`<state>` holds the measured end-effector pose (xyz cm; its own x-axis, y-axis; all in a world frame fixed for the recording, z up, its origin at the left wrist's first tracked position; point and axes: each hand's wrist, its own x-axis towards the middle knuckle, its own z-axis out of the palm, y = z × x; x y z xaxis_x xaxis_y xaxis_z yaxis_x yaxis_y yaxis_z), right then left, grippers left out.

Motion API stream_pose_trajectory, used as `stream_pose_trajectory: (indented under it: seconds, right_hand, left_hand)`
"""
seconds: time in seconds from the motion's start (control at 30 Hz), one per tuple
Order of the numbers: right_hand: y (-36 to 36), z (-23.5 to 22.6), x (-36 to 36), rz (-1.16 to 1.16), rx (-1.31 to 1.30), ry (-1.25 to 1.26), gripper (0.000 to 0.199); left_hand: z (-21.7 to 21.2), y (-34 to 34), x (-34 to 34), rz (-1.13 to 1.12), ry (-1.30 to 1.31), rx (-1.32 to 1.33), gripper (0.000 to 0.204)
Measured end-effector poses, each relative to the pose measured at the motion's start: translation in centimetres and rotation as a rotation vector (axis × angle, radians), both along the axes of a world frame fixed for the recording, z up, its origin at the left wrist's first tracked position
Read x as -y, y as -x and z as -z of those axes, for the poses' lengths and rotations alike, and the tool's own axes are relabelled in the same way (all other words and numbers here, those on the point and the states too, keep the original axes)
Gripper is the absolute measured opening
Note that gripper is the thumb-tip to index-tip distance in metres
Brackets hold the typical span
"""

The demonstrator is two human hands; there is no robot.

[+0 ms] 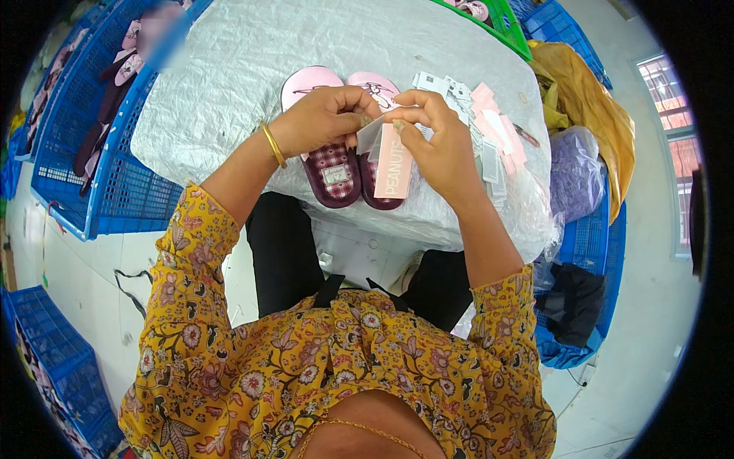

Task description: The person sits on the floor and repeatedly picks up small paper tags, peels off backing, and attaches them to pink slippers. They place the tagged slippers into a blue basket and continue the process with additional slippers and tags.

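Both hands meet over a pair of pink slippers (344, 149) on a white wrapped bale (229, 69), tagging apparently in progress. The left hand (321, 118), gold bangle (273, 145) at the wrist, pinches the top of a pink card tag (393, 164); the right hand (436, 134) closes thumb and forefinger on the same tag plus a greyish slip, poss. a second label, hard to tell at this res. The tag hangs just above the right slipper's heel end.

Judged step: separating or readying one tag before fixing it to the pair. The next move likely calls for a firm pinch on the card, then lining it up w/ the slipper strap or insole w/o dropping the thin slip.

Slippers lie side by side, pink uppers away from the person, dark plaid insoles near. A loose heap of tags (489, 126) sits right of the slippers. Blue crates (115, 153) stand left of the bale.
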<state>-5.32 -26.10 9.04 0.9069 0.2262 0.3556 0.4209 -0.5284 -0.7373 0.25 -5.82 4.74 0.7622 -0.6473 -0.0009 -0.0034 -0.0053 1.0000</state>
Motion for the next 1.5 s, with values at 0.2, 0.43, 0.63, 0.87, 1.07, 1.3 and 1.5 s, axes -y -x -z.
stream_pose_trajectory:
  seconds: [0.2, 0.43, 0.63, 0.87, 1.07, 1.3, 1.5]
  right_hand:
    - [-0.6, 0.2, 0.1, 0.024, 0.030, 0.116, 0.022]
    - [-1.4, -0.1, 2.8, -0.442, -0.697, -0.107, 0.019]
    - [-1.8, 0.5, 2.2, -0.195, -0.596, -0.268, 0.021]
    - [-0.5, -0.4, -0.1, 0.048, -0.332, -0.034, 0.023]
    - [-0.7, -0.2, -0.1, 0.026, -0.354, -0.043, 0.025]
    - [-1.2, 0.3, 0.3, -0.003, -0.312, 0.016, 0.027]
    - [-1.3, -0.1, -0.2, 0.023, -0.351, 0.079, 0.028]
  left_hand:
    - [1.1, -0.1, 0.9, -0.054, 0.126, -0.031, 0.008]
    - [0.8, -0.7, -0.2, 0.230, 0.018, -0.090, 0.009]
    - [1.9, -0.6, 0.6, 0.082, 0.131, -0.036, 0.009]
    - [1.8, -0.4, 0.7, 0.014, 0.121, -0.055, 0.005]
    - [1.7, -0.4, 0.9, -0.020, 0.126, -0.024, 0.008]
    - [1.2, 0.1, 1.2, -0.062, 0.061, 0.012, 0.007]
    - [0.9, 1.0, 1.4, -0.122, 0.065, 0.029, 0.008]
